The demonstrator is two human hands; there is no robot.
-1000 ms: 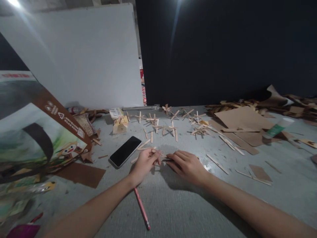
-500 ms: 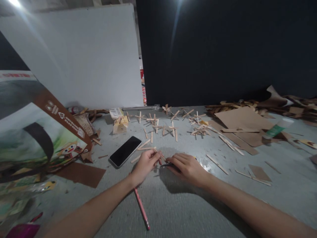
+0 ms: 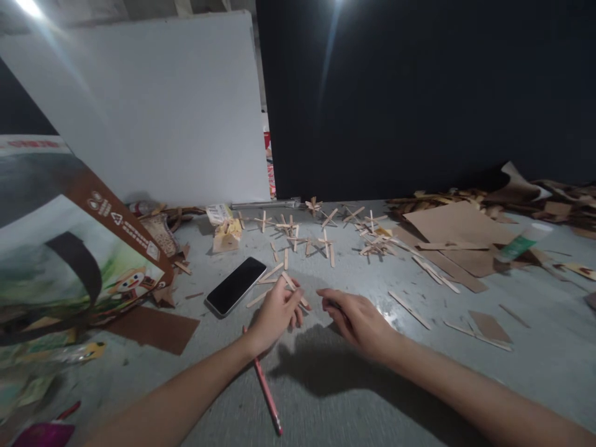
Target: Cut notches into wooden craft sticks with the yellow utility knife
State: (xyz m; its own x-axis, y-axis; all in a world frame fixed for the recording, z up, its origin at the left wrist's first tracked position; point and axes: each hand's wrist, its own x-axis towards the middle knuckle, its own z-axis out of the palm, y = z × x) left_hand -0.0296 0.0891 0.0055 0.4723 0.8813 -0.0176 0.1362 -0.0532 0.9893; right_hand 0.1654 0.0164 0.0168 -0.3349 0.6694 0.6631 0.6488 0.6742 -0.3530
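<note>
My left hand [image 3: 277, 310] pinches a wooden craft stick [image 3: 290, 283], which slants down to the right between thumb and fingers. To its right, a short gap away, my right hand [image 3: 356, 316] is raised over the table with its fingers curled closed. Only a dark bit of a thin dark tool [image 3: 331, 303] shows under its index finger; the rest is hidden. Beneath my left wrist lies a pink pencil [image 3: 267, 394]. A phone [image 3: 236, 285] with a black screen rests left of the hands, and loose craft sticks [image 3: 272, 273] lie beside it.
Several crossed-stick pieces [image 3: 326, 242] stand across the back of the grey table [image 3: 354, 410]. Brown cardboard sheets [image 3: 459, 226] and a glue stick [image 3: 526, 241] are at right. On the left stands a printed paper bag [image 3: 123, 248], with a flat brown card [image 3: 149, 329] before it.
My hands have moved apart. The dark tool no longer touches the stick, and my right hand has lifted. In my left hand the stick has turned and more of it shows.
</note>
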